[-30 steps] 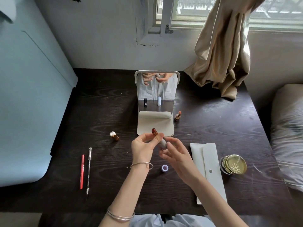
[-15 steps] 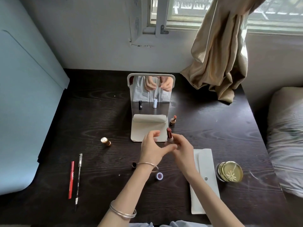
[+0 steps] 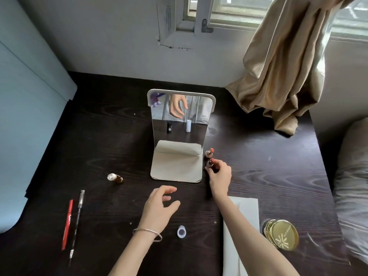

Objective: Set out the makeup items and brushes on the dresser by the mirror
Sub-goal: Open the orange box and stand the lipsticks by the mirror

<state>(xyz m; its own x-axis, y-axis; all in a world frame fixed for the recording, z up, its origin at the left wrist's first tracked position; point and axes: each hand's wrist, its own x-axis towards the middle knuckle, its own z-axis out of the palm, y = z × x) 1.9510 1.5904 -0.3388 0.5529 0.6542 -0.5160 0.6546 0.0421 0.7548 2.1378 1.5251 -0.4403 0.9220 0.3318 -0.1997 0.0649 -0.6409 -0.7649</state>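
Right hand (image 3: pixel 220 177): fingers pinch the open lipstick (image 3: pixel 211 164) low, beside the mirror (image 3: pixel 180 112)
Left hand (image 3: pixel 159 208): loose, holds nothing
Lipstick: light, tippy, soft tip

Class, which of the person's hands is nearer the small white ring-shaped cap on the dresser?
Left. The left hand hovers just up-left of the white cap; the right hand is farther off, holding a lipstick beside the mirror.

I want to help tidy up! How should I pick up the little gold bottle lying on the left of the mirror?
The gold bottle lies on its side on the dresser, apart from everything else. Probably best to come straight down from above and pinch its brown barrel across the middle, thumb on one long side and finger on the other. The round silvery end looks likelier to slip.
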